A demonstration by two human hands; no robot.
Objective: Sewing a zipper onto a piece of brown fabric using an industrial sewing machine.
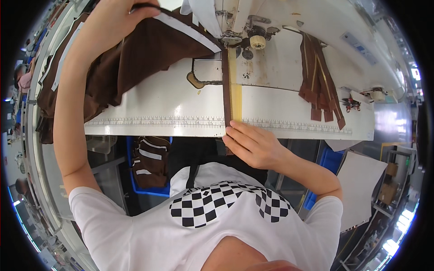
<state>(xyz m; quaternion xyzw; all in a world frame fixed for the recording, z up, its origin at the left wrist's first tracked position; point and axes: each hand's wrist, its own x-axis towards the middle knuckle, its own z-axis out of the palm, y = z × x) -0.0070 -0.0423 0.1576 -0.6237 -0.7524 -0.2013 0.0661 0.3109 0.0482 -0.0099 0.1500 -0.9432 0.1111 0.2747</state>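
Note:
My left hand [120, 20], at the upper left, pinches the edge of a brown fabric piece [144, 63] with a white strip [190, 32] along its border. The strip's far end reaches the needle area of a sewing machine [231, 38]. From there a brown zipper [226, 90] with metal teeth runs straight toward me, beside a yellow strip [237, 101] on the table. At the table's front edge my right hand [253, 143] has its fingers closed on the zipper, whose tail hangs over the edge. Some fingertips of my left hand lie outside the picture.
Several more brown zippers [316, 77] hang over the machine bed at the right, near small red clips [350, 104]. A printed ruler [158, 122] crosses the table front. Below it, a blue bin [165, 192] contains brown pieces [151, 165]. More brown fabric bunches at far left.

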